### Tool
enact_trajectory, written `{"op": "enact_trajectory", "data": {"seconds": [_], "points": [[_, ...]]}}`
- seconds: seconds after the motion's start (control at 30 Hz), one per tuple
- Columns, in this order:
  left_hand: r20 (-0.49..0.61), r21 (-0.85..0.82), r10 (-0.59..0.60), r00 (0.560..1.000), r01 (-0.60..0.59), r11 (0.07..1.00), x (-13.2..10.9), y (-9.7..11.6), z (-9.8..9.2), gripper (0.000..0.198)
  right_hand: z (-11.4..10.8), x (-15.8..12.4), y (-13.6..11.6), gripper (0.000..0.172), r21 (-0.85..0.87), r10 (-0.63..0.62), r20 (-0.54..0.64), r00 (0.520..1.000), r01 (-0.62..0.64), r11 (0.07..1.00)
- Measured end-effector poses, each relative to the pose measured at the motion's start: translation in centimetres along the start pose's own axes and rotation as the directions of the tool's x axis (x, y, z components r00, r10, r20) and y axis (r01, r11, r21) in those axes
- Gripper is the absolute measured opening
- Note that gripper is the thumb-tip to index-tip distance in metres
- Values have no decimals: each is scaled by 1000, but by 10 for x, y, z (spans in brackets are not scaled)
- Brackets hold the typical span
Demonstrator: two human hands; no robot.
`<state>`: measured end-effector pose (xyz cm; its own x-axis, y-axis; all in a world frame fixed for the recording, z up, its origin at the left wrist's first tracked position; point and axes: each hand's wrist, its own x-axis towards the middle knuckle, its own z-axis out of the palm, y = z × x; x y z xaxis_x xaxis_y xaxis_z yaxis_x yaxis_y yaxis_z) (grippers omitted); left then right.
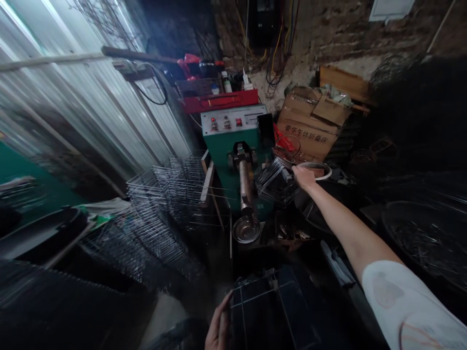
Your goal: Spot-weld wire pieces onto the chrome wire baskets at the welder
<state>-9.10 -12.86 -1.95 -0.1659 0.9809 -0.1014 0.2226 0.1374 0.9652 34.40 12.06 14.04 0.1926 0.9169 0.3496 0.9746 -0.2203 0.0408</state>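
At the bottom, my left hand (pixel 219 323) has its fingers at the left edge of a rectangular wire frame (pixel 255 294), which lies over my dark clothing. My right hand (pixel 304 177) reaches out, fingers closed at the corner of a bundle of wire frames (pixel 275 182); its fingertips are small and partly hidden. Between the hands and the wall stands a green machine (pixel 219 146) with a control panel (pixel 228 121). From it a metal arm (pixel 245 187) points towards me, above a round metal part (pixel 246 229).
Stacked wire racks (pixel 164 199) stand left of the machine. A pale-rimmed bucket (pixel 323 167) is beside my right hand, with a cardboard box (pixel 310 124) behind. A red tray (pixel 226 100) tops the machine. A large dark tub (pixel 426 238) holds wire pieces at right.
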Motion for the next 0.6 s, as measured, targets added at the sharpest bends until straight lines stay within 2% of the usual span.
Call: {"op": "enact_trajectory", "data": {"seconds": [0.13, 0.37, 0.47, 0.6], "points": [[68, 18, 76, 995, -78, 997, 6, 12, 18, 64, 2, 4, -1, 32, 12, 11, 11, 1000, -11, 1000], [224, 68, 86, 971, -103, 992, 22, 10, 24, 59, 3, 5, 9, 36, 17, -12, 27, 1000, 12, 1000], [199, 72, 97, 975, -114, 991, 19, 11, 25, 56, -8, -7, 13, 36, 14, -61, 6, 998, 61, 998], [208, 93, 150, 967, -173, 981, 16, 14, 23, 49, -28, -41, 17, 36, 4, -138, -6, 990, 138, 990]]}}
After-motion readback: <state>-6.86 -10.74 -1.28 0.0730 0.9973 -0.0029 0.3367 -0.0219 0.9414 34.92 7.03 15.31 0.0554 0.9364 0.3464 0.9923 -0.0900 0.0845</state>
